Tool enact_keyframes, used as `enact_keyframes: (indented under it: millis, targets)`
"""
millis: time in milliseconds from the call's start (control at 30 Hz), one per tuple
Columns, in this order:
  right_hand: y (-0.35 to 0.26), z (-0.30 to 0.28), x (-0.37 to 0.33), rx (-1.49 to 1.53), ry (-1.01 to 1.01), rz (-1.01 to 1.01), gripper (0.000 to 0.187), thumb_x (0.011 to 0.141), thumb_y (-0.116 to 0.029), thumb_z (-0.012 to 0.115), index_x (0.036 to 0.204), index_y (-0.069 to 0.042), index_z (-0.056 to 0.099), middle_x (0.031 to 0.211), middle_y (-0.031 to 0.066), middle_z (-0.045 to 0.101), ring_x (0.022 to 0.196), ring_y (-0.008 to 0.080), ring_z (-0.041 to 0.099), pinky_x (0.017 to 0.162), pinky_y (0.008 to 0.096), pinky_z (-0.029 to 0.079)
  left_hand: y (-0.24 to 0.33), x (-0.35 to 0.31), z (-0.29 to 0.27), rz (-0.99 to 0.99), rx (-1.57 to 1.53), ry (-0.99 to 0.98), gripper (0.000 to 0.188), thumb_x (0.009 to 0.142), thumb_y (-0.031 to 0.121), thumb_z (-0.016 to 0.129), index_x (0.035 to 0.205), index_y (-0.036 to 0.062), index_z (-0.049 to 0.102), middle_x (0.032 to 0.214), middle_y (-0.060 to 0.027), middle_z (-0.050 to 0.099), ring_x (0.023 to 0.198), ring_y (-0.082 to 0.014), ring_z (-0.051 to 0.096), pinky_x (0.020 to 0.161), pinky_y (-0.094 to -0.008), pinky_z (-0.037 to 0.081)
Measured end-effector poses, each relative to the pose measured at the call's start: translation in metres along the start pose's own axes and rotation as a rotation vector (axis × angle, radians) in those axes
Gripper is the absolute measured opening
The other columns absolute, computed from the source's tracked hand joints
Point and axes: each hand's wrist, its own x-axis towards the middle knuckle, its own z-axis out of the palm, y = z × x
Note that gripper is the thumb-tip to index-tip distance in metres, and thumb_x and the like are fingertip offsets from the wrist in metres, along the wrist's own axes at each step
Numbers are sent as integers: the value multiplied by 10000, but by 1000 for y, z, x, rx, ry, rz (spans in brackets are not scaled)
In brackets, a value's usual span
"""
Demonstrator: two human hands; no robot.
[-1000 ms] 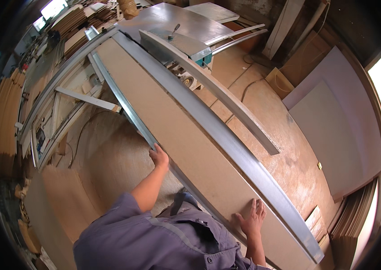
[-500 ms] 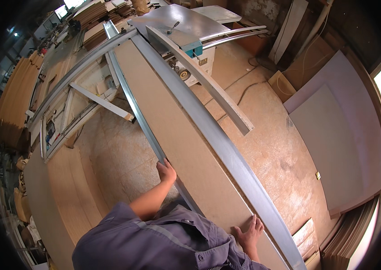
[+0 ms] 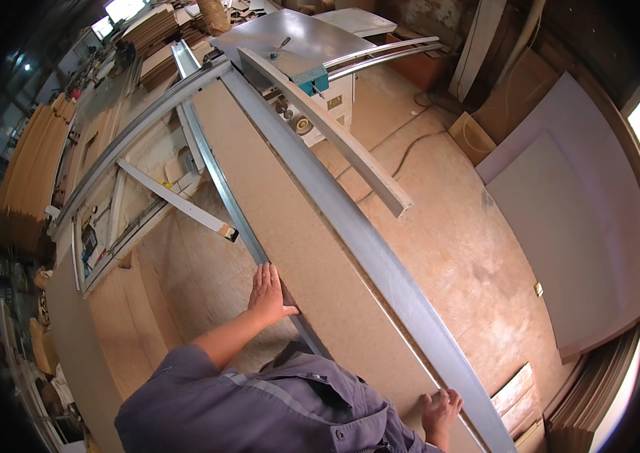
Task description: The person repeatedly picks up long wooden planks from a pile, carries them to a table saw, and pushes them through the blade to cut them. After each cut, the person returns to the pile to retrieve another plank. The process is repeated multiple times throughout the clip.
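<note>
One flattened left hand (image 3: 266,299) and a loosely curled right hand (image 3: 441,414) touch the board (image 3: 323,275).

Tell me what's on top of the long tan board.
On the tan board, the left hand sits at the left edge and the right hand at the right edge, lower in view. Surface under the hands is covered, and so is whatever lies directly beneath the board.

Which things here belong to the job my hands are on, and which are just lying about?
Likely the job:
board, left hand at its left edge, right hand near its right
wide rail, along its right side

Seemingly lying about:
panel stack, far left
grey sheet, right
</note>
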Motion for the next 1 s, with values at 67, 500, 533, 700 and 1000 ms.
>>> enact_keyframes:
  millis: [67, 500, 533, 700, 1000]
  targets:
    - [9, 1, -7, -9, 22, -25, 350, 737, -199, 808, 1015, -33, 674, 1116, 156, 587, 1090, 370, 525, 967, 492, 409, 2, -4, 8, 9, 1, 5, 1289, 654, 503, 886, 1497, -135, 148, 1561, -344, 212, 1493, -464, 138, 1248, -489, 120]
    - [27, -28, 25, 152, -67, -213, 193, 836, -102, 692, 1006, -9, 682, 978, 186, 620, 966, 377, 573, 880, 472, 457, 38, -3, 20, 64, -291, 168, 1261, 573, 417, 938, 1492, -86, 235, 1553, -300, 267, 1477, -441, 217, 1240, -472, 186]
    - [25, -33, 28, 149, -43, -218, 206, 839, -100, 690, 1022, -5, 679, 983, 191, 619, 966, 382, 571, 881, 476, 458, 42, 0, 19, 71, -285, 169, 1262, 574, 422, 937, 1491, -87, 235, 1552, -299, 269, 1476, -439, 219, 1239, -473, 189]
    - [21, -43, 44, 56, 2, -109, 372, 825, -151, 723, 1167, -25, 648, 1012, 179, 609, 997, 382, 569, 914, 471, 459, 50, 20, 7, 134, -266, 193, 1282, 563, 459, 936, 1482, -89, 230, 1540, -299, 276, 1470, -440, 225, 1235, -485, 195]
    - [12, -48, 87, 151, -37, -115, 299, 882, -155, 671, 1159, -42, 690, 1031, 174, 637, 998, 360, 585, 912, 461, 467, 48, 20, 19, 232, -347, 333, 1329, 508, 455, 959, 1489, -61, 226, 1525, -308, 279, 1458, -460, 234, 1224, -529, 189]
